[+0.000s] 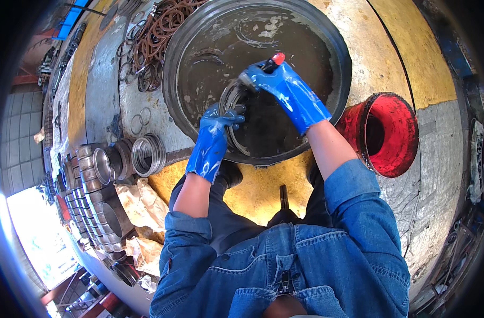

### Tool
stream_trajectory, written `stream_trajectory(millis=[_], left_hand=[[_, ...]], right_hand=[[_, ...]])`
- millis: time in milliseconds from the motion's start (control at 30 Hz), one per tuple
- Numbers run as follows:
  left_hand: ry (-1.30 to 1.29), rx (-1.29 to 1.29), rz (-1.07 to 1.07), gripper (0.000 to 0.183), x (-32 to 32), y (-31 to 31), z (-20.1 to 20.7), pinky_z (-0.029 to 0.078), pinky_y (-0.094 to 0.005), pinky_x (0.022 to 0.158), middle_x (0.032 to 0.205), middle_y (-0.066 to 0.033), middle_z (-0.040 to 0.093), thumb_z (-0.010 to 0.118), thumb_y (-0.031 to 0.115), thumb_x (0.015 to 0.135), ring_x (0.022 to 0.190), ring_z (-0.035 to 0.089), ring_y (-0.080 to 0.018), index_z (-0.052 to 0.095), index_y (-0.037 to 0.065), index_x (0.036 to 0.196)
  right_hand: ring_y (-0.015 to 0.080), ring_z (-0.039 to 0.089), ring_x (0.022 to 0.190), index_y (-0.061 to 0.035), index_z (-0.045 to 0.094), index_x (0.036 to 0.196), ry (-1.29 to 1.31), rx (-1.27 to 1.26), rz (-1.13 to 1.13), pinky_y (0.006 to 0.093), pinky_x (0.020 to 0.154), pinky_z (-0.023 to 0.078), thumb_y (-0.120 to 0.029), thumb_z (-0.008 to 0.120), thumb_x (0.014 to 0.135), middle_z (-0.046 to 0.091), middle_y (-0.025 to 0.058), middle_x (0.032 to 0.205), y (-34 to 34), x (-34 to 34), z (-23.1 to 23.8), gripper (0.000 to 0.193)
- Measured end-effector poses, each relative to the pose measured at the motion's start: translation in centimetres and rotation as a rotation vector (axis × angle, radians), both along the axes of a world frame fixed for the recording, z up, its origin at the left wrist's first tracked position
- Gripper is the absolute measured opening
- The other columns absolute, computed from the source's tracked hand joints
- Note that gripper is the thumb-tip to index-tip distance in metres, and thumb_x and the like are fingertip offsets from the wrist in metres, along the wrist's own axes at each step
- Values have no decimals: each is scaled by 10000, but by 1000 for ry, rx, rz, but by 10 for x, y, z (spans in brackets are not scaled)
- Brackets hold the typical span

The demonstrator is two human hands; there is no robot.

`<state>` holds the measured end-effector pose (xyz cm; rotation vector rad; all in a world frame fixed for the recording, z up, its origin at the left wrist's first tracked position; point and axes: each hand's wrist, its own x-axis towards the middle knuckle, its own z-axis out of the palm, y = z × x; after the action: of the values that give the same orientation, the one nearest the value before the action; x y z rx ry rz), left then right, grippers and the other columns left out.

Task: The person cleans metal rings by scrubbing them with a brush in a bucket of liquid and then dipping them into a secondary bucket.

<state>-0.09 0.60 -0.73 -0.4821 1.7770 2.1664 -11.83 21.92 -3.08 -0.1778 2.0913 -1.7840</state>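
- Left hand [215, 126]: gloved fingers clamped on metal rings [227, 99].
- Rings: inside the basin [172, 79] rim, over dark liquid [300, 47]; steady hold, gradual turning advisable.
- Right hand [274, 80]: fingers closed around red-tipped tool [276, 60], head blurred; even strokes advisable, clear of left fingertips.

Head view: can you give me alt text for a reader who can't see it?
A blue-gloved left hand holds metal rings over a tub of dark liquid, while the right hand, gloved too, grips a red-tipped tool close to them. Brown rings lie at upper left, a red bucket at right.
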Motion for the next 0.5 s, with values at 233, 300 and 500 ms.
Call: stream_trajectory(millis=[233, 300, 500], left_hand=[[-150, -45, -63, 314, -2, 14, 33, 513, -271, 687, 1040, -139, 745, 652, 141, 956, 760, 660, -154, 648, -15, 1229], [-207, -9, -96, 324, -6, 16, 34, 500, -262, 681, 1015, -126, 744, 651, 182, 975, 720, 624, -125, 649, -11, 1235], [-4, 152, -163, 362, 2, 45, 31, 541, -319, 761, 1028, -115, 737, 660, 201, 989, 766, 640, -139, 630, 3, 1291]], right_hand=[[367, 719, 928, -27, 738, 1074, -157, 572, -350, 421, 827, 552, -351, 721, 818, 743, 205, 977, 28, 5, -4, 413], [371, 722, 934, -18, 737, 1068, -158, 536, -402, 417, 834, 552, -351, 720, 804, 741, 213, 965, 31, 12, 6, 425], [263, 728, 861, -7, 740, 1041, -199, 231, -636, 376, 791, 556, -364, 731, 798, 745, 168, 906, 69, -6, 3, 432]])
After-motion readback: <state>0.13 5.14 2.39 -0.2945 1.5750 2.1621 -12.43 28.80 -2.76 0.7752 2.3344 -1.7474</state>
